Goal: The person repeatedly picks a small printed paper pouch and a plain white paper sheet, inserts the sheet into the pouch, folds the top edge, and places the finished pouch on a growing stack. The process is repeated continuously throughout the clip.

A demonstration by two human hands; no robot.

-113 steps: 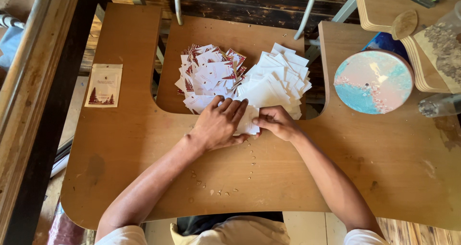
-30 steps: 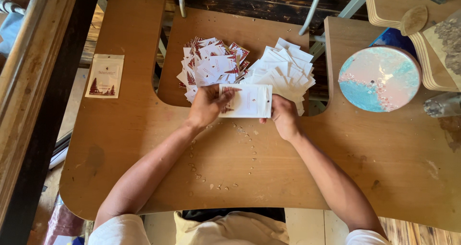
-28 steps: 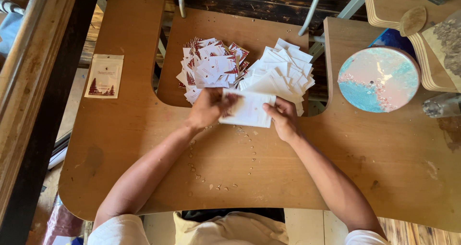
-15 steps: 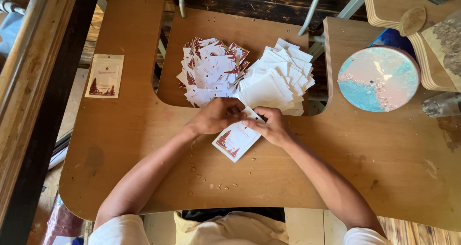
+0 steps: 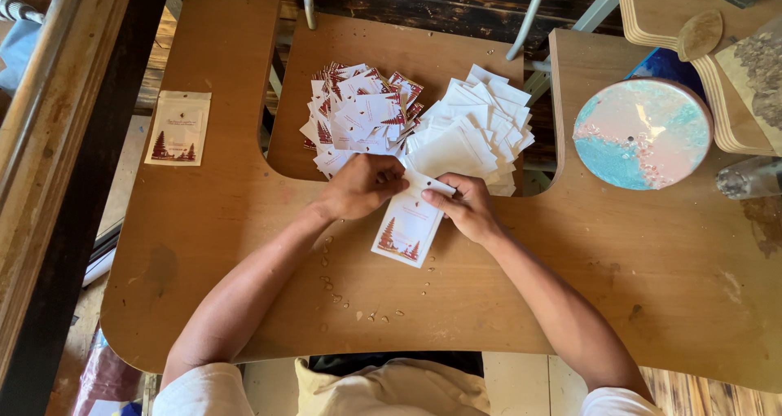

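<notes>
The left hand (image 5: pixel 362 186) and the right hand (image 5: pixel 461 208) met over the wooden table (image 5: pixel 204 220), both closed on the top edge of one white card (image 5: pixel 407 224). The fingers pinched it from either side, thumbs and fingertips tight on the upper end, while its lower part lay tilted on the table with small red trees printed near the bottom. The card sat just in front of the person, between the two forearms.

Behind the hands, on a raised board (image 5: pixel 423 49), two heaps lay side by side. The printed pile (image 5: pixel 358 114) on the left showed red marks on white; the plain pile (image 5: pixel 476 131) on the right showed only white faces, fanned out. The hands were just beside the near edges of both.

Far to the left, well apart, a single packet (image 5: pixel 178 127) with red trees lay flat on the table. To the right stood a round disc (image 5: pixel 641 133) in pale pink and blue. Small crumbs (image 5: pixel 342 290) dotted the table near the left forearm
</notes>
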